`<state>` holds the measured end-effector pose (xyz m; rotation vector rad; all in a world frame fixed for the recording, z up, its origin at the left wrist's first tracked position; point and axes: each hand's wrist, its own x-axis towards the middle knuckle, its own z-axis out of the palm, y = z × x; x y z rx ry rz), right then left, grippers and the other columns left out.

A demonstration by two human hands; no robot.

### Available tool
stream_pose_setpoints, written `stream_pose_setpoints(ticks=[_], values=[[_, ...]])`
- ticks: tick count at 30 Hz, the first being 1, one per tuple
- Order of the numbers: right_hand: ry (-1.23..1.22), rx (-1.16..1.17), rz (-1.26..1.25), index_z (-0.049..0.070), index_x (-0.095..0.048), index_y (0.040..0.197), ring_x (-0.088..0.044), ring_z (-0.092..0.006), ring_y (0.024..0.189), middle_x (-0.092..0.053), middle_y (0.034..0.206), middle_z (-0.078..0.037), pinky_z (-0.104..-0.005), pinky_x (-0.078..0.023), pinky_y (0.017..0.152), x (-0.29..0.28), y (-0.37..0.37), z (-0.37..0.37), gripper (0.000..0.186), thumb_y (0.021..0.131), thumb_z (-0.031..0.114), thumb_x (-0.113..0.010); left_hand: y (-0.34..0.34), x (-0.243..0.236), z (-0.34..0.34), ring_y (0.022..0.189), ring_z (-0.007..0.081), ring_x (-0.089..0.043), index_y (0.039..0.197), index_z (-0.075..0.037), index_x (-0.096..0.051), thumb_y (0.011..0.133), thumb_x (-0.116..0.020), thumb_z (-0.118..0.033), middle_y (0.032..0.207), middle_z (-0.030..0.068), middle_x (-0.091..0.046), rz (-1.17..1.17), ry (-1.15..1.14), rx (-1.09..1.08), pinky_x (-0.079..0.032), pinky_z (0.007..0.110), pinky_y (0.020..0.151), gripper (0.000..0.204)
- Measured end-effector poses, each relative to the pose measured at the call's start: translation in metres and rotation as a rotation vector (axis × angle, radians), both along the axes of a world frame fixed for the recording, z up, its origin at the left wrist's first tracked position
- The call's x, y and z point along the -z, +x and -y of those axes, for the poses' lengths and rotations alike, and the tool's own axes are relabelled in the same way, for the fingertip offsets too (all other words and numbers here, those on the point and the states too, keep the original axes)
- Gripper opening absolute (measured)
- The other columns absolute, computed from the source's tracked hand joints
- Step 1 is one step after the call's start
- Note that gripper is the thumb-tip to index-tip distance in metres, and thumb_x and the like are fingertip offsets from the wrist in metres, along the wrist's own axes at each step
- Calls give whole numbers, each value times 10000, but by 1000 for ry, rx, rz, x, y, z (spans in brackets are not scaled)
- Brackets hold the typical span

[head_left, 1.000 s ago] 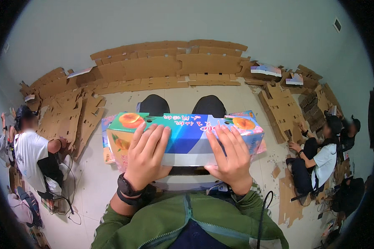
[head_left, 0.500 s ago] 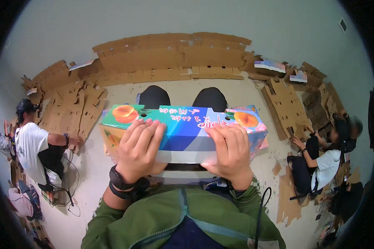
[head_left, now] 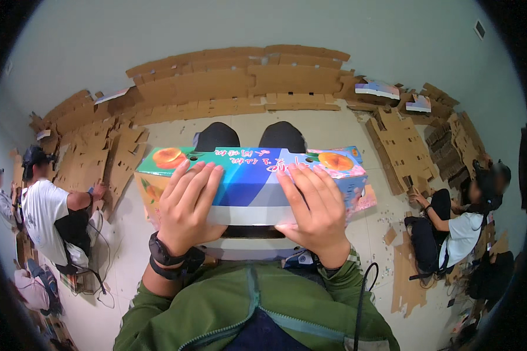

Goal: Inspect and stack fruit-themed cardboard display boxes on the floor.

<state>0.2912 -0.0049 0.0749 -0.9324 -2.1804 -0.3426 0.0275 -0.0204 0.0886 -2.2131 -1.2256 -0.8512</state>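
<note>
Across my lap lies a long printed cardboard box (head_left: 252, 187) in green, blue and white with orange fruit pictures. My left hand (head_left: 187, 205) grips the left part of its near side, fingers laid over the top and thumb along the lower white edge. My right hand (head_left: 313, 210) holds the right part in the same way. A dark slot (head_left: 252, 231) shows between my thumbs below the white strip. My black shoes (head_left: 281, 134) poke out beyond the box.
Flattened cardboard sheets (head_left: 228, 79) lean along the far wall. More cardboard lies at left (head_left: 82, 158) and right (head_left: 398, 146). Co-workers crouch at the left (head_left: 47, 216) and the right (head_left: 454, 234), with cables and scraps near them on the tiled floor (head_left: 357, 128).
Over the last second the box and both my hands have shifted slightly up and left in view. My fingers, more bent half a second ago, now lie straighter on the top.
</note>
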Motion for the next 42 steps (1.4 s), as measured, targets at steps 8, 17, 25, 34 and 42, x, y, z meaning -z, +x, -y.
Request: stream_pose_setpoints(ticks=[8, 17, 25, 34, 42], values=[[18, -1, 11, 28, -707, 1337, -691, -336, 1198, -701, 1305, -172, -512, -523, 1093, -6, 1, 2, 847, 553, 325, -828, 0, -6, 3, 1074, 306, -740, 1223, 29, -725, 696, -715, -252, 1147, 136, -738, -43, 9, -11, -534, 475, 1091, 597], [-41, -5, -57, 76, -645, 1349, -619, -335, 1249, -657, 1330, -110, -516, -452, 1140, 9, 1, -5, 861, 540, 259, -874, -7, 18, 2, 1244, 297, -668, 1299, -8, -712, 704, -784, -248, 1332, 139, -685, -7, -5, -26, -450, 499, 1181, 645], [-187, 182, -108, 153, -561, 1545, -363, -429, 1537, -453, 1642, -159, -603, -291, 1251, 43, 30, -29, 842, 758, 244, -849, -81, 47, 7, 1555, 466, -336, 1637, 24, -338, 764, -876, -392, 1668, 261, -387, 207, -253, -159, -225, 591, 1286, 1107], [-686, 181, -415, 136, -504, 1575, -393, -500, 1509, -351, 1712, -188, -611, -344, 1215, 63, 77, -19, 827, 838, 314, -834, -98, 84, 8, 1304, 400, -639, 1597, 56, -371, 923, -802, -402, 1455, 319, -593, 628, -757, -184, -520, 430, 1074, 922], [-723, 274, -526, 175, -300, 1675, -533, -422, 1432, -428, 1663, -206, -451, -499, 1095, 91, 95, -14, 1003, 856, 378, -844, -86, 79, -1, 960, 270, -762, 1272, 23, -662, 1028, -681, -297, 1048, 178, -779, 629, -944, -175, -577, 392, 852, 403]])
